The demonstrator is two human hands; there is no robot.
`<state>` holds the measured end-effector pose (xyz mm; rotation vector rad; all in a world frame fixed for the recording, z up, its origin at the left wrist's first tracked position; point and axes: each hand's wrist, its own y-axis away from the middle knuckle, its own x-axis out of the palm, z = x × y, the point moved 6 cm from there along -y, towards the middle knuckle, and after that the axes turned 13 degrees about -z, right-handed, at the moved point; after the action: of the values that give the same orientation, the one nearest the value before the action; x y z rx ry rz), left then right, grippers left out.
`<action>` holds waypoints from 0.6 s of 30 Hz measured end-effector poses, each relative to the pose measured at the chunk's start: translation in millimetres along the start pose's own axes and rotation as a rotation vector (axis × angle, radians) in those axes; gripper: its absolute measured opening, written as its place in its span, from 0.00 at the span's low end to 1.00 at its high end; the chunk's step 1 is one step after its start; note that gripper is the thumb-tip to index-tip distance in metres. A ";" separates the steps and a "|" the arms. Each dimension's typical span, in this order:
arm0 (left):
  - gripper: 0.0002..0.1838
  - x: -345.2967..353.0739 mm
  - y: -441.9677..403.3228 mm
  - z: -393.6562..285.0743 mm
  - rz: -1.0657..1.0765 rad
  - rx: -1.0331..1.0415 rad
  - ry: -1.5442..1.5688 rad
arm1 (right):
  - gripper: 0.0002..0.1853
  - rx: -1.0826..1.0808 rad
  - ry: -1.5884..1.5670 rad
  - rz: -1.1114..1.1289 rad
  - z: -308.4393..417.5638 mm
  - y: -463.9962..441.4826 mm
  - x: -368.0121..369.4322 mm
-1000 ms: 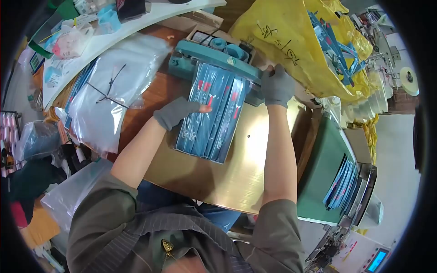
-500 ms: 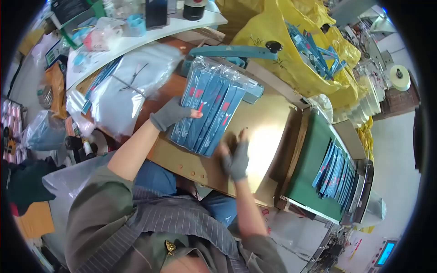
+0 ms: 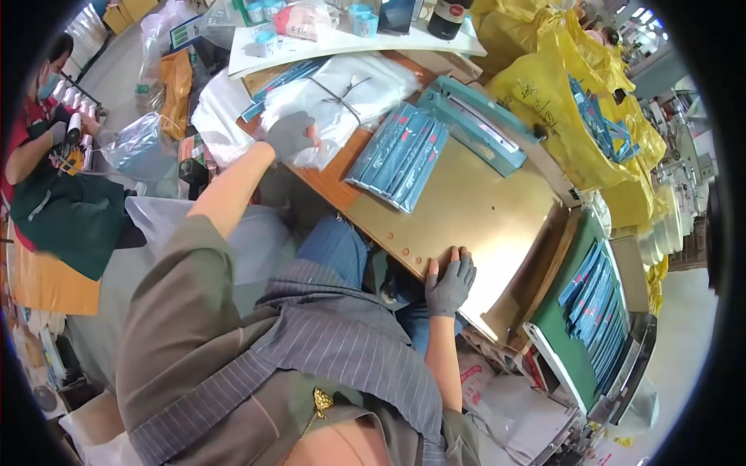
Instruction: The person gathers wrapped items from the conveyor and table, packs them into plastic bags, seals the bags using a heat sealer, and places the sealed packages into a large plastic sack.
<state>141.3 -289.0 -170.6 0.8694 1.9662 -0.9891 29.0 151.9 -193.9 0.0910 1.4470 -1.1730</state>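
Observation:
My right hand, in a grey fingerless glove, rests palm down near the front edge of the brown board, its fingers extended and holding nothing. Over a stack of clear plastic bags is my left hand, gloved the same way. It is smeared by motion, so its finger position is unclear. Between the hands, a clear packet of slim blue boxes with red marks lies at the board's left side, apart from both. Just behind the packet stands a teal bag sealer.
Blue packs lie on a green conveyor belt at right. A yellow sack holds more blue pieces. A white shelf carries cups and a dark jar. A co-worker sits at far left.
My left hand has let go of the blue packet, now lying on the board, and moved left to the bags. My right hand has settled on the board's front edge. The view has shifted left.

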 end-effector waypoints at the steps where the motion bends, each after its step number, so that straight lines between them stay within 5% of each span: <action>1: 0.15 4.8 -6.5 14.1 0.021 -0.050 0.029 | 0.28 -0.006 0.001 -0.010 1.0 -2.4 1.9; 4: 0.14 -15.9 -27.2 6.6 0.303 -0.105 0.161 | 0.27 -0.001 -0.038 -0.005 -3.3 4.2 -1.0; 5: 0.14 -30.9 -30.8 -14.4 0.360 -0.323 0.541 | 0.26 0.024 -0.068 -0.007 -7.7 5.6 1.0; 6: 0.14 -43.7 -34.9 -42.0 0.358 -0.308 0.544 | 0.25 0.056 -0.097 -0.008 -11.4 5.2 0.8; 8: 0.14 -65.2 -32.6 -114.6 0.140 -0.079 0.800 | 0.27 0.615 -0.716 0.114 -23.4 0.9 21.8; 10: 0.13 -54.3 -15.6 -184.4 0.205 -0.174 1.098 | 0.29 0.959 -1.221 0.230 20.3 -33.2 2.9; 11: 0.12 -35.5 -12.5 -200.5 0.150 -0.190 0.979 | 0.28 0.911 -1.182 0.257 42.1 -54.8 -7.5; 12: 0.12 -13.2 -7.4 -217.7 0.204 -0.152 1.013 | 0.27 0.692 -1.177 0.221 54.8 -71.9 -11.0; 14: 0.12 -6.9 5.4 -263.7 -0.252 0.421 0.644 | 0.19 0.650 -1.183 0.336 72.4 -102.3 -25.8; 15: 0.16 8.3 7.4 -273.8 -0.011 -0.127 0.964 | 0.15 0.717 -1.312 0.288 65.2 -105.5 -27.4; 16: 0.14 18.1 3.2 -275.5 -0.107 0.037 0.759 | 0.12 0.770 -1.444 0.213 56.2 -107.7 -31.5; 17: 0.15 15.3 19.2 -293.9 -0.473 0.695 0.291 | 0.07 0.724 -1.200 0.094 33.4 -106.5 -39.4; 18: 0.18 25.4 15.2 -292.1 -0.340 0.600 0.397 | 0.08 0.698 -1.210 -0.026 22.0 -104.4 -51.0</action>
<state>48.5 -27.0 -76.0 1.1412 2.2281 -1.7762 -8.8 114.5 -88.3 -0.1458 -0.0356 -1.3287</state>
